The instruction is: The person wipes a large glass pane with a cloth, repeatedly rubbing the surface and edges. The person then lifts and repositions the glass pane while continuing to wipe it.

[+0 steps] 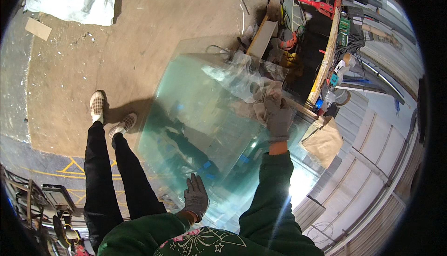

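Observation:
Large sheets of greenish clear glass (186, 97) lie in front of me, overlapping one another. My left hand (196, 198), in a grey glove, lies flat near the close edge of the glass with its fingers stretched out. Farther up and to the right, my gloved right hand (280, 120) is closed around a crumpled beige-brown cloth (274, 96) over the glass. Crumpled clear plastic film (242, 76) shows beside that hand, at the far right part of the glass. Small blue pieces (205, 166) show on or through the glass.
A wooden-edged bin (321, 76) with tools and scraps stands at the right, a red-handled tool (305, 0) across its far end. A piece of brown paper (322, 140) lies right of the glass. White sheeting (81, 0) lies far left; a cardboard piece (38, 28) is on the floor.

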Available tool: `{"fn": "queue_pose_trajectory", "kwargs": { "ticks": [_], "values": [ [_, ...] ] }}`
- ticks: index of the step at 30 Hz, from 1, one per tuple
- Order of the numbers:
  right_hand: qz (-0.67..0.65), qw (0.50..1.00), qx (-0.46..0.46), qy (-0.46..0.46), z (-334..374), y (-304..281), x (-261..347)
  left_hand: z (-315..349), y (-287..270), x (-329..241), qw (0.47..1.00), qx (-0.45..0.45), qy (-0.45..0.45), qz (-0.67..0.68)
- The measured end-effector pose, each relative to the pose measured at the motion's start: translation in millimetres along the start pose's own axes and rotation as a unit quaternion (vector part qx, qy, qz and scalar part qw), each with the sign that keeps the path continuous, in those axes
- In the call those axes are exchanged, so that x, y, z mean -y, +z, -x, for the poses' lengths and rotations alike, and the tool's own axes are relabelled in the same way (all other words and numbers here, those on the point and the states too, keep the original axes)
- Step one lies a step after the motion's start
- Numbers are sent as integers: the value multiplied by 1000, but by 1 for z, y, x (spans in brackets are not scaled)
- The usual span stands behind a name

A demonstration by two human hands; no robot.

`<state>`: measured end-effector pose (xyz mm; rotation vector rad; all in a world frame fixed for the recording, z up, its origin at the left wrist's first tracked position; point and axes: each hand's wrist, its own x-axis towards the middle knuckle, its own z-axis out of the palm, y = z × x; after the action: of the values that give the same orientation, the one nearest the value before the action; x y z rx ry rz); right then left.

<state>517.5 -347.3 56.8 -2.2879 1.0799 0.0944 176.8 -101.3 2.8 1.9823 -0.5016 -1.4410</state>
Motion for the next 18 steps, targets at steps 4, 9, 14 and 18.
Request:
{"fn": "queue_pose_trajectory", "kwargs": {
  "ticks": [4, 9, 14, 18],
  "values": [
    [-7, 998, -2, -57, 1, 16, -3, -1, -51, -6, 996, 1, -2, 90],
    [-17, 999, -23, -22, 3, 13, 5, -55, -142, -49, 965, -148, 56, 210],
    [121, 991, -19, -59, -1, 6, 6, -138, -214, -93, 967, -179, 39, 175],
    [71, 993, 23, -91, -7, 0, 0, -162, -229, -112, 980, -153, 13, 123]
  ]
}}
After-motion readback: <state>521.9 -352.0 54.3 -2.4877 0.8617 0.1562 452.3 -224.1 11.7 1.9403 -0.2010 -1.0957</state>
